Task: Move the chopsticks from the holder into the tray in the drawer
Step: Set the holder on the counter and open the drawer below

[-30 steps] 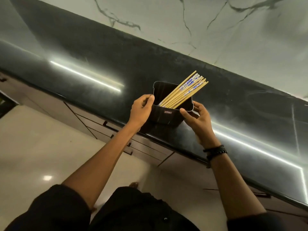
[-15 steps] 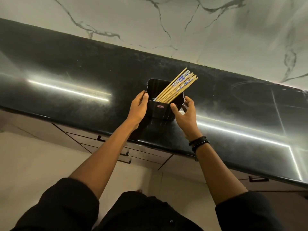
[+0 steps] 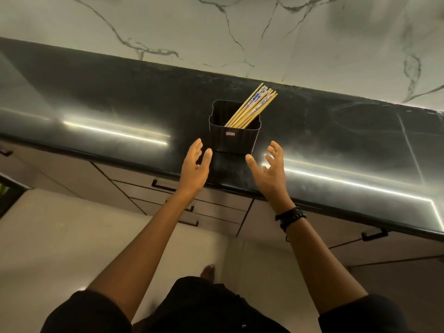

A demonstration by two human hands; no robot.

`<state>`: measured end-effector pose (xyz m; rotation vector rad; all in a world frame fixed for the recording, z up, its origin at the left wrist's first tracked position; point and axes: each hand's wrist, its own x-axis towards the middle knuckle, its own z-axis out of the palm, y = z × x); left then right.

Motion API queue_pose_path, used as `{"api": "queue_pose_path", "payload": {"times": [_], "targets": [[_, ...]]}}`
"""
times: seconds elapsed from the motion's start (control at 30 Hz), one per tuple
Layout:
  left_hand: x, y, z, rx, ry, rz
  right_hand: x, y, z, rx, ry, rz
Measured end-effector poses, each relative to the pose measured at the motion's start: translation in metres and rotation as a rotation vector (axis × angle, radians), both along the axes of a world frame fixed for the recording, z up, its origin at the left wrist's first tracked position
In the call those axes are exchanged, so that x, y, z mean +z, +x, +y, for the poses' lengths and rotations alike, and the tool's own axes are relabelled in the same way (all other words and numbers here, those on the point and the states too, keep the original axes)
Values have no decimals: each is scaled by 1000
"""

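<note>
Head camera looks down on the black desk [image 3: 120, 97], where the black holder [image 3: 234, 140] stands upright near the front edge. The chopsticks [image 3: 249, 109] are all in it, leaning toward its right rear corner, some with blue patterning near the tops. The left hand [image 3: 195, 164] hovers just left of the holder's base, fingers straight, touching nothing. The right hand [image 3: 269, 171] mirrors it on the other side, fingers spread, empty. A small red-and-white label [image 3: 230, 133] sits on the holder's front wall, its writing too small to read.
</note>
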<state>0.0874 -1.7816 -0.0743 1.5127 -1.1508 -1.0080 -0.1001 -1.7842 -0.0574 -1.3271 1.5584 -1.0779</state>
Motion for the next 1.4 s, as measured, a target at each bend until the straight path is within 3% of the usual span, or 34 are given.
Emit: {"api": "queue_pose_path", "payload": {"times": [0.3,0.57,0.8,0.9,1.0,1.07,1.13,1.23,1.3,1.4], "targets": [[-50,48,74,-89,161,-304,-24,24,58,179,4,35],[-93,97,78,-207,342,-494,-61,60,77,459,113,346],[-134,137,35,-335,379,-648,-101,102,66,526,189,491],[-160,153,15,-401,285,-825,-121,118,59,480,200,521],[-181,157,1,-448,161,-940,-141,134,59,411,79,596],[-187,159,-10,-395,173,-920,-154,146,50,357,9,636],[-220,166,-22,-235,-43,-969,-190,163,42,289,-108,684],[-212,152,-15,-91,-147,-847,-200,164,41,212,-241,749],[-207,149,-12,-49,-106,-804,-198,161,43,171,-369,776],[-228,154,-9,22,-272,-753,-218,164,47,109,-504,835]]}}
